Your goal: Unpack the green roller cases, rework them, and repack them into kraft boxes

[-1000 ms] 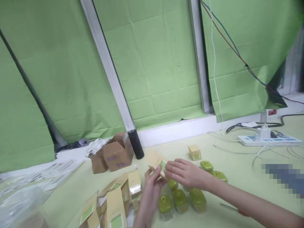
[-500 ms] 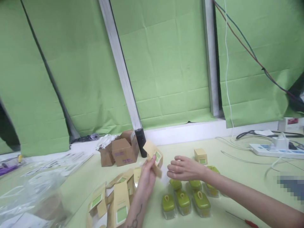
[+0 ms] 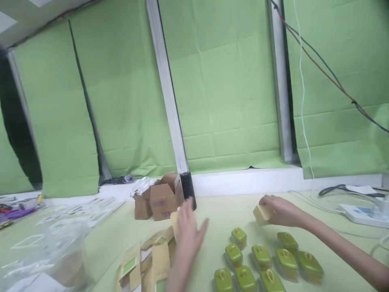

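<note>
My right hand (image 3: 281,210) reaches to the far side of the table and is closed on a small tan box (image 3: 261,215) that rests there. My left hand (image 3: 188,229) hovers over a heap of flat tan cartons (image 3: 146,259); its fingers are stretched out and blurred, with a tan carton edge just behind them. Several clear jars with green lids (image 3: 261,263) stand in rows in front of my right arm.
Brown cardboard boxes (image 3: 159,200) and a black cylinder (image 3: 188,194) stand by the window ledge. A clear plastic bag (image 3: 51,255) lies at the left, papers behind it. A white power strip (image 3: 363,213) with cables sits at the right. Green cloth covers the windows.
My right hand moved away from the left one to the small tan box farther back and closed on it. My left hand lowered the folded carton toward the heap and opened. The view tilted up.
</note>
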The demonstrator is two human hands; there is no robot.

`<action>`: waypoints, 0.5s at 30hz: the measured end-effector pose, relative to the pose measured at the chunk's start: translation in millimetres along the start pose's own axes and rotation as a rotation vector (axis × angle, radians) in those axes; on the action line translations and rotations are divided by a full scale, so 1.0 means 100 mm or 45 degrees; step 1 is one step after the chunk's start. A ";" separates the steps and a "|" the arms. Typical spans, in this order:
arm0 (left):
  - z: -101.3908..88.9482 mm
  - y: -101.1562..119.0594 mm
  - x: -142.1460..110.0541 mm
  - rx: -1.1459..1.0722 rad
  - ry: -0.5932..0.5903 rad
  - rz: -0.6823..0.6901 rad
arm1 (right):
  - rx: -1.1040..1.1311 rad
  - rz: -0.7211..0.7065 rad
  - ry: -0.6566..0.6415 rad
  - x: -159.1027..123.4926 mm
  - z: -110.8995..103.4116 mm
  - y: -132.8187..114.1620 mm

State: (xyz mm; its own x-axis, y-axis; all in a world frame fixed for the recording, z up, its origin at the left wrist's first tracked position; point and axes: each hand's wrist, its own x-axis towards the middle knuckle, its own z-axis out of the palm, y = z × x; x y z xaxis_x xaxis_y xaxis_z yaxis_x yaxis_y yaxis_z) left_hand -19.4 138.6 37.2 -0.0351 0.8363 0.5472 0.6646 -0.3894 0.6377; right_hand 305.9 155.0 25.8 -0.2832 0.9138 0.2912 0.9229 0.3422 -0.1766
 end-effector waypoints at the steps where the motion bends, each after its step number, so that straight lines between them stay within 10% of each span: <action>1: 0.10 0.08 -0.12 -0.029 -0.140 0.068 | 0.033 -0.031 0.019 -0.07 -0.03 -0.12; 6: 0.47 0.37 -0.55 -0.235 -0.691 0.349 | 0.307 -0.248 0.108 -0.46 0.10 -0.67; 11: 0.45 0.38 -0.64 -0.211 -0.643 0.248 | 0.211 -0.341 0.458 -0.68 0.30 -0.86; 15: 0.46 0.24 -0.66 -0.150 -0.566 0.330 | 0.333 -0.307 0.180 -0.72 0.14 -0.95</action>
State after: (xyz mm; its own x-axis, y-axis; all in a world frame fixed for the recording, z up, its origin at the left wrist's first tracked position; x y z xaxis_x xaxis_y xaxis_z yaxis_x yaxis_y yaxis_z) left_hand 33.0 92.1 -8.2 0.4564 0.7797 0.4286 0.5200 -0.6247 0.5825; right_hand 235.3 59.5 8.8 -0.4283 0.7673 0.4773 0.7313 0.6046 -0.3157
